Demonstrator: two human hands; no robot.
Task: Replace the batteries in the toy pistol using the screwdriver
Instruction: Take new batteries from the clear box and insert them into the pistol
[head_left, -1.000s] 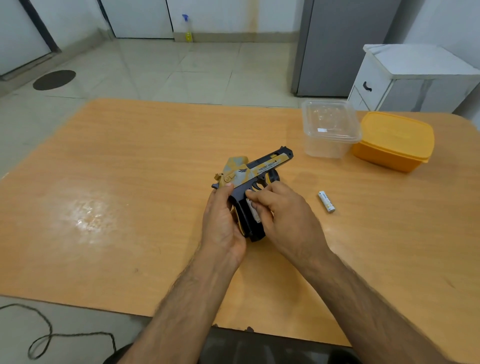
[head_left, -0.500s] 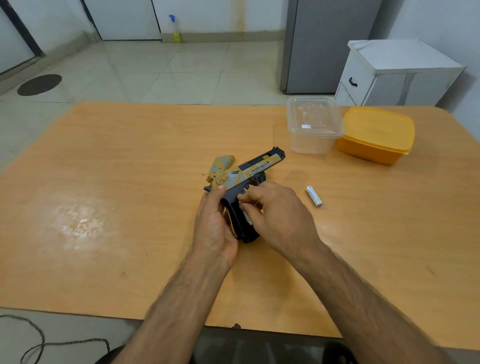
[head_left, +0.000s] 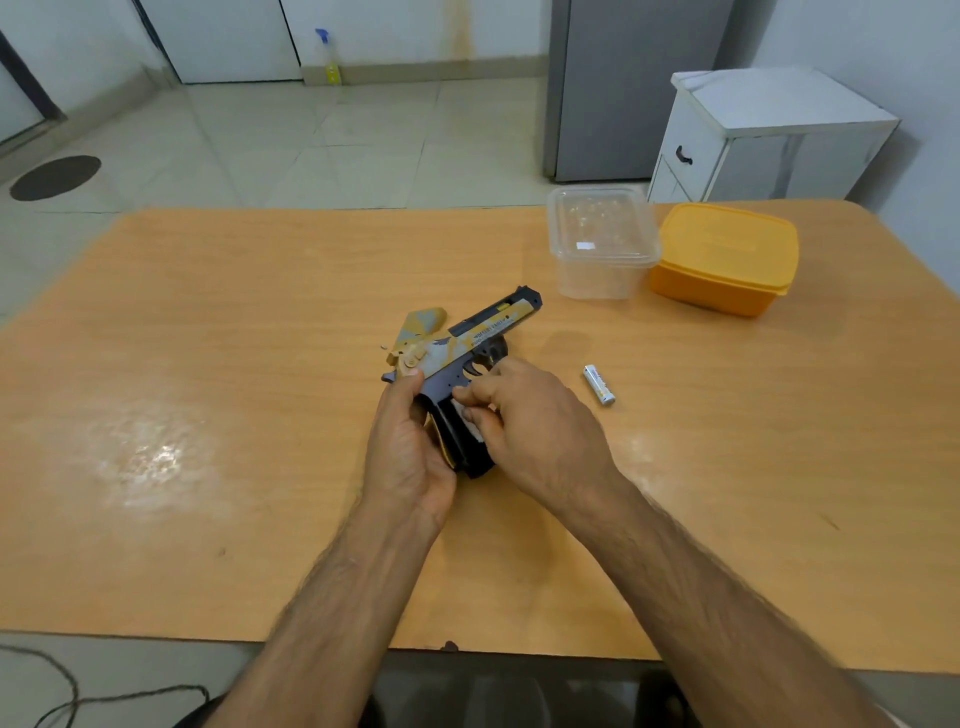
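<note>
The toy pistol (head_left: 470, 343), yellow, grey and dark blue, is lying at frame centre, barrel pointing to the upper right, black grip toward the lower edge. A white battery (head_left: 599, 384) is lying just right of it, apart.

Two bare forearms are shown, hairy and without sleeves; no rings or watch are seen on the left hand (head_left: 410, 447) or right hand (head_left: 540, 426).
</note>
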